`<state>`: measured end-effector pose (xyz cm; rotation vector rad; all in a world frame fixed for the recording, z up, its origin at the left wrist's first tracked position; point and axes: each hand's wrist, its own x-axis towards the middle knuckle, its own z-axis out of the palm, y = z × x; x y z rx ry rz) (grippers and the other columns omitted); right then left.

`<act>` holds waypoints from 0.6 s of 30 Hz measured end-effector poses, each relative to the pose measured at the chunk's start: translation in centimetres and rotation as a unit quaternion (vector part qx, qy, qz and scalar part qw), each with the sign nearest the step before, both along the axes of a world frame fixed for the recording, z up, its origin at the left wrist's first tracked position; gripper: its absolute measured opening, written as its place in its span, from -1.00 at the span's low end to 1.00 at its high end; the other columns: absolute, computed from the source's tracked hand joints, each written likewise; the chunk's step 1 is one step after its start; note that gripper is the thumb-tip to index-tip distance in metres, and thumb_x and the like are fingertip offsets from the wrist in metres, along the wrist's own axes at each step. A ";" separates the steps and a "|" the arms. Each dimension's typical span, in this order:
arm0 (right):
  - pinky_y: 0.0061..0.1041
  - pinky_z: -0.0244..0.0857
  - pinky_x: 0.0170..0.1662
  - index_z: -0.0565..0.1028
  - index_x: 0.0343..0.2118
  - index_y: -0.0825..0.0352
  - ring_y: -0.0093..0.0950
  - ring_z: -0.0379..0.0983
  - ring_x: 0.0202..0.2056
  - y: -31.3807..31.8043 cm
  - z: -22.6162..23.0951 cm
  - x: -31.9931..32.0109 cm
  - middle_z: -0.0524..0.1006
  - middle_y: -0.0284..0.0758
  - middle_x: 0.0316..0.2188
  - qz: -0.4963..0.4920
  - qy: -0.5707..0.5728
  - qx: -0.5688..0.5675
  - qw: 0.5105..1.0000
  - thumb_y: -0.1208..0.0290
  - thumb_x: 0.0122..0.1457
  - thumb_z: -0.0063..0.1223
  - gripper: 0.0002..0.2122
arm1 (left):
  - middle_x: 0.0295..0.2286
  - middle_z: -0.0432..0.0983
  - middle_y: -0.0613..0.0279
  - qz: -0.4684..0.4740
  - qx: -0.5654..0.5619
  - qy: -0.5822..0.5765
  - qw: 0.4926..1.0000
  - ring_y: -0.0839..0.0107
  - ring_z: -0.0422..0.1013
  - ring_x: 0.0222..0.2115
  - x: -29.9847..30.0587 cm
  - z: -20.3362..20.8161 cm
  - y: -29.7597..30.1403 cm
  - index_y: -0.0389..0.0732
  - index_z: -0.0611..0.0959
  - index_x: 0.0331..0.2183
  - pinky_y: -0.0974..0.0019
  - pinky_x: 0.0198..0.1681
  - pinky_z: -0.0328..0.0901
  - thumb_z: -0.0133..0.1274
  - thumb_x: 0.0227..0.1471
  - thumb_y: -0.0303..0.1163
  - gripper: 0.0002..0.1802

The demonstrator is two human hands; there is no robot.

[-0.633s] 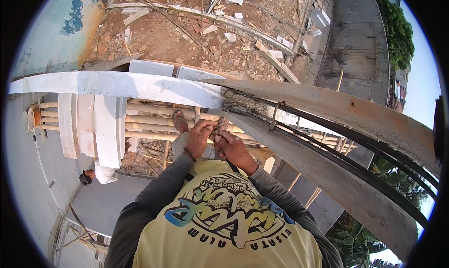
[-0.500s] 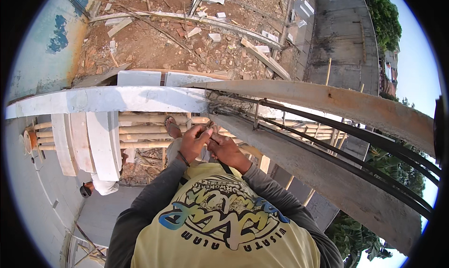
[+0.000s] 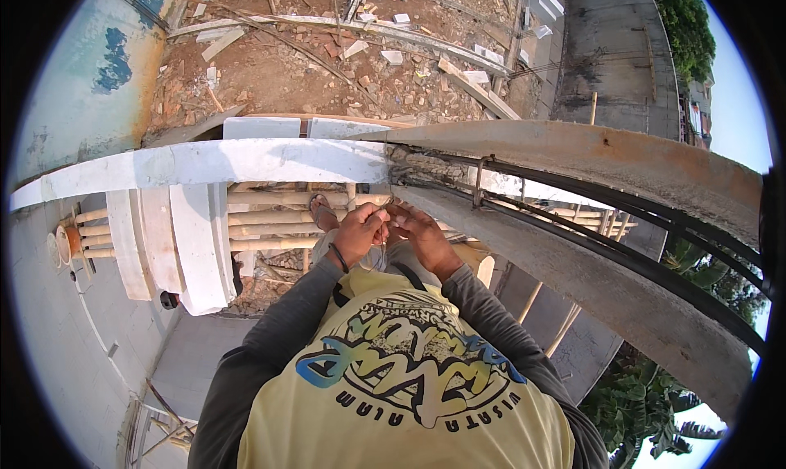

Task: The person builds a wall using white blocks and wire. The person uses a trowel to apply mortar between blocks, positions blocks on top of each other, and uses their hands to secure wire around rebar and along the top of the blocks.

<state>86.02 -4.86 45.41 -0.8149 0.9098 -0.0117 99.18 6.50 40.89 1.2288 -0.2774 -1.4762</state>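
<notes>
Delicate fingerwork here, by the look of it: the left hand is curled tight, pinching a thin strand, likely wire, near the white beam's right end. The right hand meets it half-curled — its grip I can't tell — and the next move calls for steady fingertips.

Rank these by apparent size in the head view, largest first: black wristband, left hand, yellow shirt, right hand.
1. Yellow shirt
2. Left hand and right hand: they look alike, so I leave them unranked.
3. Black wristband
</notes>
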 end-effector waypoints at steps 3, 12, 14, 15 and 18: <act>-0.46 0.13 0.06 0.30 0.03 0.40 -0.42 0.33 -0.04 0.5 1.0 1.5 0.40 -0.31 -0.04 -0.009 -0.040 0.071 0.997 0.30 0.23 -0.14 -0.63 | -0.63 0.44 0.33 0.002 0.005 -0.007 1.000 0.64 0.33 -0.66 0.0 0.0 0.1 -0.28 0.50 -0.38 0.56 -0.58 0.24 -0.14 0.20 -0.30 -0.75; -0.63 0.15 -0.62 0.43 -0.22 0.33 -0.64 0.15 -0.64 -0.2 -0.6 0.4 0.26 -0.49 -0.61 -0.009 0.044 0.080 0.996 0.35 0.25 -0.16 -0.82 | -0.65 0.42 0.08 -0.073 0.002 -0.317 0.946 0.17 0.39 -0.60 1.3 -0.4 0.9 -0.23 0.52 -0.41 0.13 -0.48 0.27 -0.11 0.11 -0.26 -0.76; -0.64 0.10 -0.68 0.44 -0.26 0.38 -0.66 0.13 -0.67 -0.4 0.9 1.0 0.22 -0.49 -0.66 0.014 0.056 0.066 0.996 0.35 0.26 -0.16 -0.80 | -0.54 0.47 -0.02 -0.111 0.010 -0.387 0.915 0.01 0.43 -0.47 0.9 -1.6 1.5 -0.21 0.54 -0.37 0.02 -0.38 0.28 -0.10 0.08 -0.27 -0.77; -0.64 0.10 -0.68 0.44 -0.25 0.38 -0.66 0.14 -0.68 -0.3 1.8 1.3 0.22 -0.49 -0.67 0.028 0.051 0.040 0.998 0.35 0.26 -0.16 -0.79 | -0.53 0.48 -0.03 -0.133 0.007 -0.398 0.908 0.00 0.43 -0.45 0.3 -1.8 1.9 -0.21 0.54 -0.36 0.02 -0.37 0.28 -0.09 0.07 -0.27 -0.77; -0.63 0.18 -0.65 0.43 -0.21 0.43 -0.63 0.23 -0.67 0.1 4.3 2.3 0.30 -0.44 -0.65 0.078 0.048 -0.054 0.994 0.35 0.25 -0.15 -0.77 | -0.49 0.50 -0.03 -0.219 0.016 -0.436 0.873 -0.02 0.44 -0.41 -0.9 -1.8 2.0 -0.20 0.56 -0.34 0.02 -0.34 0.29 -0.06 0.02 -0.24 -0.75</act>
